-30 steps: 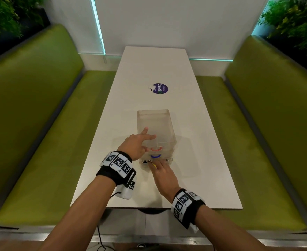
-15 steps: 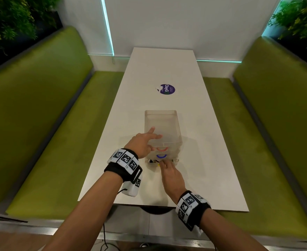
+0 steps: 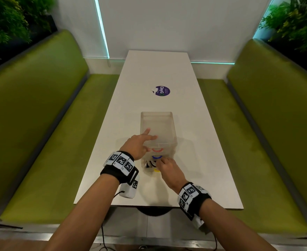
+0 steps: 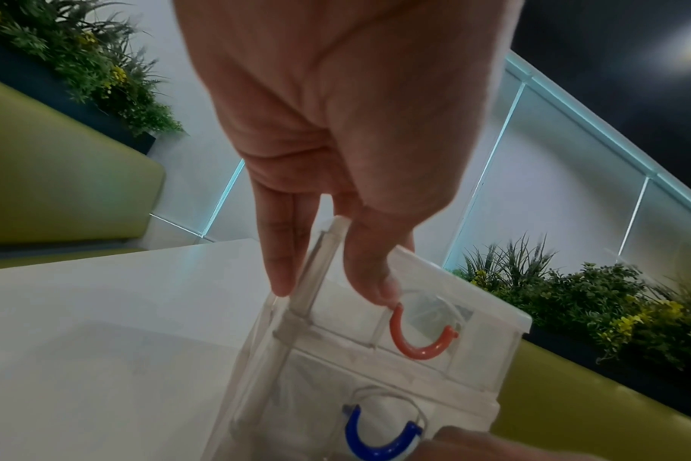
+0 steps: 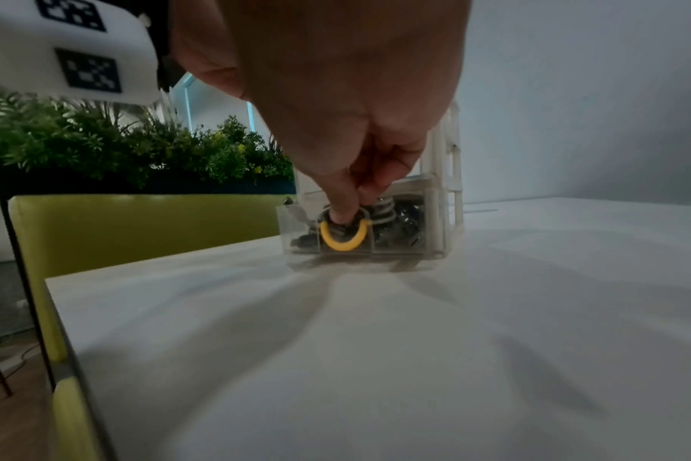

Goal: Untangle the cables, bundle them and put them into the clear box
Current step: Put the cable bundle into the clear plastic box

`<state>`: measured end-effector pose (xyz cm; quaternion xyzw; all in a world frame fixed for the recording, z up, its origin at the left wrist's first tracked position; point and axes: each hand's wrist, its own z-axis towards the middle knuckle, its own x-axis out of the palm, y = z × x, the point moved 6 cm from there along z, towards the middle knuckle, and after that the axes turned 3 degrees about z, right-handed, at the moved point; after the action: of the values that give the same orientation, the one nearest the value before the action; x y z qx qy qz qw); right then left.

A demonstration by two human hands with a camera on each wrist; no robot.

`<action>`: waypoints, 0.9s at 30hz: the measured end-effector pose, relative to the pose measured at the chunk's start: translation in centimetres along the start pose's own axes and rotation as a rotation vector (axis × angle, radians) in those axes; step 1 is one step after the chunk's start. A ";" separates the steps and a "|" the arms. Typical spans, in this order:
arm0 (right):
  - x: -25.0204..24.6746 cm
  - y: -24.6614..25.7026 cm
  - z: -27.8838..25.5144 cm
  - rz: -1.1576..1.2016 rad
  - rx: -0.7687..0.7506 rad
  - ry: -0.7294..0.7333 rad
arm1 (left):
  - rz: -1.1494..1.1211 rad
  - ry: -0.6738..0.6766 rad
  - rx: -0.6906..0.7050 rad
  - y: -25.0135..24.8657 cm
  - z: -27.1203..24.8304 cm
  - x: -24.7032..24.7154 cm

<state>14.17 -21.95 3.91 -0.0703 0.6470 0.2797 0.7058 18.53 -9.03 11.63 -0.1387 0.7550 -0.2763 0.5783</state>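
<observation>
A clear box (image 3: 158, 124) with three stacked drawers stands on the white table (image 3: 194, 178). My left hand (image 3: 140, 142) rests on its top near the left corner, fingers straight and thumb on the front above the red handle (image 4: 418, 340). Below that is the blue handle (image 4: 375, 436). My right hand (image 3: 164, 164) hooks its fingertips into the yellow handle (image 5: 342, 240) of the bottom drawer, which sticks out a little. Coiled black and white cables (image 5: 399, 218) lie inside that drawer, partly hidden by my fingers.
A round purple sticker (image 3: 162, 90) lies on the table beyond the box. Green bench seats (image 3: 49, 142) run along both long sides of the table, with plants behind them. The table's near edge (image 3: 158, 207) is just under my wrists.
My right fingers have curled further onto the yellow handle at the bottom drawer. The left hand stays on the box top. The head view has shifted slightly.
</observation>
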 end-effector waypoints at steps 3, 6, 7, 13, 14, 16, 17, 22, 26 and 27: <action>0.5 -0.3 -0.1 0.060 -0.012 -0.063 | -0.013 0.007 -0.014 0.0 0.0 0.1; 0.8 -0.4 -0.4 0.077 0.011 -0.123 | -0.007 0.010 -0.005 -0.2 -0.1 -0.1; 1.1 -0.3 -0.7 0.078 0.018 -0.131 | -0.008 0.013 -0.006 -0.2 -0.1 0.0; 1.6 -0.3 -0.4 0.053 0.000 -0.120 | 0.015 0.010 -0.013 -0.2 -0.2 0.0; 1.8 -0.5 0.0 0.058 -0.004 -0.105 | 0.014 0.011 -0.018 -0.2 -0.1 0.0; 2.1 -0.4 0.4 0.050 -0.006 -0.078 | 0.009 0.010 -0.023 -0.1 0.0 -0.1; 2.2 -0.4 0.3 0.040 -0.006 -0.071 | 0.006 0.010 -0.021 -0.2 0.1 -0.1; 1.4 1.4 -1.2 0.047 -0.152 -0.174 | -0.004 0.001 -0.014 -0.1 0.1 0.0; 2.1 3.6 -0.7 -0.016 -0.294 -0.172 | -0.006 0.011 -0.010 0.2 0.3 0.2; 2.2 3.5 -0.4 -0.023 -0.262 -0.179 | -0.005 0.014 -0.008 0.2 0.3 0.2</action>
<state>12.08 -18.52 2.66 -0.1443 0.5387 0.3586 0.7486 18.82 -9.05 11.28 -0.1410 0.7597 -0.2754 0.5719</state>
